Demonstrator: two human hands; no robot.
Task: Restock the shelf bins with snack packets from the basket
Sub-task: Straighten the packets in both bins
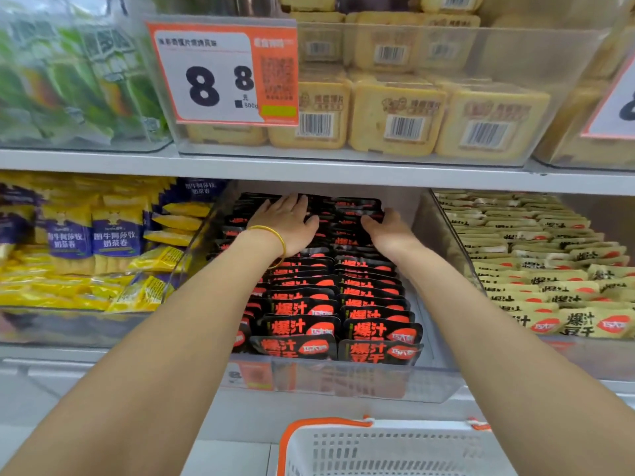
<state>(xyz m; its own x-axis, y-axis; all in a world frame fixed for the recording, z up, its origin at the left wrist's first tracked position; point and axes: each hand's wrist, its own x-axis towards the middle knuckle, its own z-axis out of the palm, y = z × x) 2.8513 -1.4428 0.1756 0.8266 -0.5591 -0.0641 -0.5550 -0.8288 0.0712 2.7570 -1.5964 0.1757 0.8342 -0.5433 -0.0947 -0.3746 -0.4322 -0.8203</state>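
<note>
A person's left hand (288, 221), a gold bangle (275, 242) at the wrist, lies flat with fingers straight on the packets (374, 293) at the back of a clear bin (343, 383). The right hand (390, 231) rests just beside it on the right-hand row, thumb stretched toward the left hand. Its fingers are bent down over the packet tops and out of sight, so whether it grips any cannot be told. The two hands are near each other but apart, both reaching in under the shelf (103, 159).

The packets stand on edge in close rows running from the hands forward to the bin's front wall. They are glossy black with red-orange lettering and a red-orange oval mark.

The bin stands between yellow and purple packs (103, 242) on the left and cream packs (536, 269) with like lettering on the right. On the shelf above, pale yellow barcoded packs (395, 118) fill a clear container behind an orange-edged price tag (220, 73) reading 8 8. Green packs (68, 80) stand blurred to its left. Below and in front, a white basket (378, 448) with an orange rim shows its upper edge.
</note>
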